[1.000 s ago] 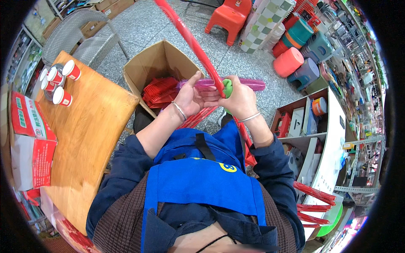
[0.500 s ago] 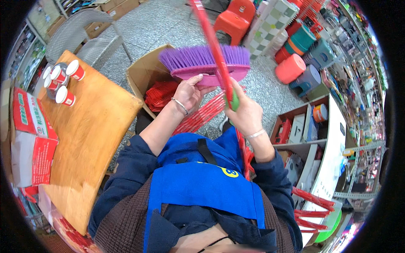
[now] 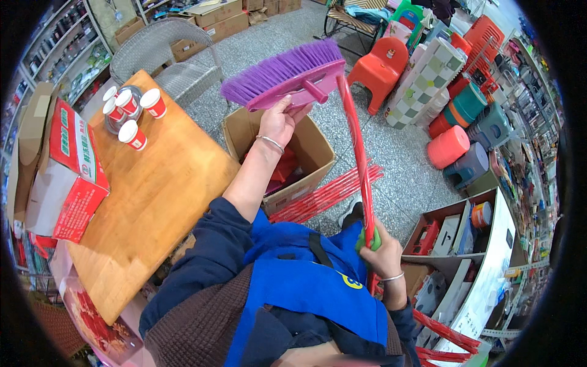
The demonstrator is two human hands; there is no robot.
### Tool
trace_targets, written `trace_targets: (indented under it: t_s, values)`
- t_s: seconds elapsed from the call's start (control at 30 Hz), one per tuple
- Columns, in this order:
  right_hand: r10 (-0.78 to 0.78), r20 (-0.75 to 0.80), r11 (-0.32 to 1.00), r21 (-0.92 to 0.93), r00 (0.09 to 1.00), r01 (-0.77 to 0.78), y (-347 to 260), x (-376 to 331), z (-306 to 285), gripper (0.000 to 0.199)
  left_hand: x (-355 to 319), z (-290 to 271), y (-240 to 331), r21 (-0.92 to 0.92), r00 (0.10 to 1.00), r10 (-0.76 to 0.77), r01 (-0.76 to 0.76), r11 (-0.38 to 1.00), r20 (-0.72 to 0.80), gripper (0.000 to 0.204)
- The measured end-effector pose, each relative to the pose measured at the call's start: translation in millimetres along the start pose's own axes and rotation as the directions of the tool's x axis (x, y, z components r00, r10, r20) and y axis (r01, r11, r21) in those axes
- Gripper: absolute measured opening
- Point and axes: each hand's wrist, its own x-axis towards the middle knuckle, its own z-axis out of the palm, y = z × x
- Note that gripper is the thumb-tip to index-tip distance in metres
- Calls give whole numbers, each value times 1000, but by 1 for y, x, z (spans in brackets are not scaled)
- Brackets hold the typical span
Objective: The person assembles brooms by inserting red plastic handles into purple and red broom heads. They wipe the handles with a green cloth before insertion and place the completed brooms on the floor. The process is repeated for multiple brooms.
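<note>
My left hand is closed on the pink base of a broom head with purple bristles. Its short socket points down to the right. In my right hand, low near my apron, is a long red broom handle, held upright at its lower part. A green piece shows between that palm and the handle; I cannot make out what it is. The handle's top end is beside the right end of the broom head; whether they touch, I cannot tell. Below the broom head stands an open carton with red things inside.
Several red poles lie by the carton. On the left, a wooden table bears red-and-white paper cups and a red-and-white box. A mesh chair, red plastic chair, stools and a white shelf unit stand around.
The handle and my right hand have moved down and right, from in front of the broom head to beside it. My left hand has tilted the broom head, so its socket now shows.
</note>
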Motion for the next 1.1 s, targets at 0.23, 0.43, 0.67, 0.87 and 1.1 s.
trace_targets:
  t_s: [0.23, 0.43, 0.67, 0.87, 1.1]
  values:
    - [40, 79, 999, 4, 996, -40, 9, -18, 10, 72, 12, 0, 12, 24, 1000, -22, 21, 999, 19, 21]
    - [89, 143, 996, -37, 986, -85, 9, -18, 11, 74, 16, 5, 18, 54, 995, -61, 57, 997, 73, 22]
    - [0, 85, 1000, -25, 996, 2, 6, -22, 17, 74, 19, 7, 31, 159, 983, -115, 92, 983, 144, 24]
    - [-19, 61, 997, -69, 998, 23, 9, -25, 18, 76, 21, 7, 36, 230, 972, -134, 89, 969, 191, 27]
    - [-45, 46, 994, -98, 998, 49, 9, -27, 19, 75, 21, 4, 39, 280, 977, -123, 72, 957, 171, 27]
